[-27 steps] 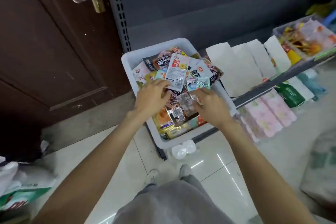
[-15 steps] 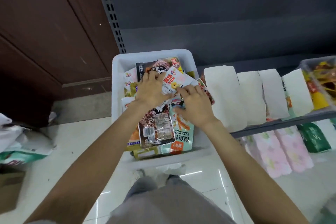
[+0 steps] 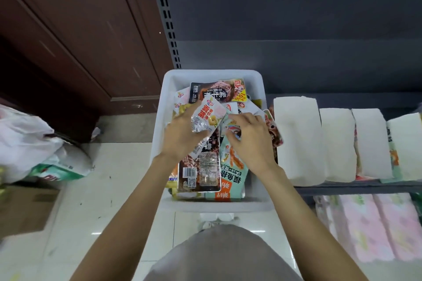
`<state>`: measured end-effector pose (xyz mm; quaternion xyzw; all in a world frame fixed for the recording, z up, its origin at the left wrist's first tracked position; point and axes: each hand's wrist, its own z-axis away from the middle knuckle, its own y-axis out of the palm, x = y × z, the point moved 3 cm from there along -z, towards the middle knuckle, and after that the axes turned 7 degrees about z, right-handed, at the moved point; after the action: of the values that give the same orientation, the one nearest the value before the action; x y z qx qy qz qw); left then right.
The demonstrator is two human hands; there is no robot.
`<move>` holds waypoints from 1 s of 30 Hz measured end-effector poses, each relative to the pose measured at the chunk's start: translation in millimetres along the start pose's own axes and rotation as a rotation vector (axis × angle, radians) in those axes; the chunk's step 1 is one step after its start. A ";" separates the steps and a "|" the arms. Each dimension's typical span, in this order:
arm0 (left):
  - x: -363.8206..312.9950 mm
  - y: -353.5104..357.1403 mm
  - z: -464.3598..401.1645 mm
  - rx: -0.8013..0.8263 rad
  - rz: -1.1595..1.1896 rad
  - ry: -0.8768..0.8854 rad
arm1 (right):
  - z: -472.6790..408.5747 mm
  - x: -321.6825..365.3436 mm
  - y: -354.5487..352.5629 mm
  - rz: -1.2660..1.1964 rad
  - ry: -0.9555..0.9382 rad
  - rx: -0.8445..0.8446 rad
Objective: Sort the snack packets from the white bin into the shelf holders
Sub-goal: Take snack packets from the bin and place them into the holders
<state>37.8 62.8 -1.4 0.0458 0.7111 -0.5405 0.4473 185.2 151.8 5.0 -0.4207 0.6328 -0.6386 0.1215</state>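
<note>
Since half a second ago, lifted small pink-white packet (image 3: pixel 206 118) off white bin (image 3: pixel 159 134) pile, left hand (image 3: pixel 182 137) fingers gripping it, long axis tilted up-right, right hand (image 3: pixel 249 141) curled beside, grip unclear.

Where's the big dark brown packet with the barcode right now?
Head view: the dark brown packet lies in the near half of the white bin, left of the teal packet, partly under the left hand.

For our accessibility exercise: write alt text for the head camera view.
A person's left hand holds a small snack packet over a white bin full of packets, while the right hand reaches among them. White paper packs line the shelf alongside.
</note>
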 end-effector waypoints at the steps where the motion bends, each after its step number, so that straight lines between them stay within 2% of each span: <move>1: -0.2 -2.7 4.7 -0.072 0.013 0.001 | 0.5 4.9 -5.0 -0.226 0.078 0.047; 3: -10.5 -6.3 16.1 -0.197 -0.088 0.090 | -1.5 16.5 -8.5 -0.659 0.252 0.222; 4: -20.1 -7.6 22.7 -0.261 -0.137 0.182 | -3.4 19.2 -8.8 -0.779 0.310 0.253; 6: -38.3 -7.9 35.2 -0.333 -0.167 0.407 | -7.8 18.7 -13.2 -0.862 0.348 0.187; 7: -45.5 -6.5 40.4 -0.308 -0.156 0.512 | -8.8 16.2 -19.5 -0.871 0.359 0.119; 8: -50.8 -5.1 44.1 -0.251 -0.125 0.590 | -8.9 11.1 -26.6 -0.859 0.369 0.048; 10: -59.7 -9.6 47.8 -0.124 0.064 0.622 | -3.3 -3.7 -41.1 -0.834 0.408 -0.039; 13: -79.6 -23.5 38.7 -0.021 0.432 0.415 | 14.2 -22.7 -71.3 -0.888 0.376 -0.093; 14: -88.6 -22.3 30.9 0.085 0.511 0.308 | 21.8 -26.8 -81.3 -0.892 0.353 -0.104; 16: -106.4 -2.4 15.3 0.428 0.640 0.136 | 38.5 -36.7 -100.0 -0.846 0.313 -0.141; 17: -117.6 11.3 10.9 0.584 0.649 0.119 | 47.5 -44.6 -108.9 -0.807 0.315 -0.173; 19: -138.7 38.4 5.6 0.702 0.557 0.214 | 65.6 -68.2 -126.7 -0.737 0.360 -0.237; 21: -160.7 62.2 4.9 0.683 0.456 0.346 | 85.1 -99.5 -141.7 -0.593 0.386 -0.253; 24: -200.5 93.6 7.7 0.570 0.314 0.521 | 110.9 -144.1 -165.6 -0.363 0.343 -0.201; 27: -238.8 133.0 16.6 0.541 0.291 0.598 | 129.5 -181.9 -191.0 -0.384 0.285 -0.173; 30: -272.8 178.3 24.2 0.439 0.291 0.632 | 145.6 -238.6 -206.5 -0.410 0.331 -0.244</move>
<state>312.4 230.7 55.4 0.4040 0.6675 -0.5698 0.2580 510.8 248.1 79.0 -0.4414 0.6177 -0.6291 -0.1667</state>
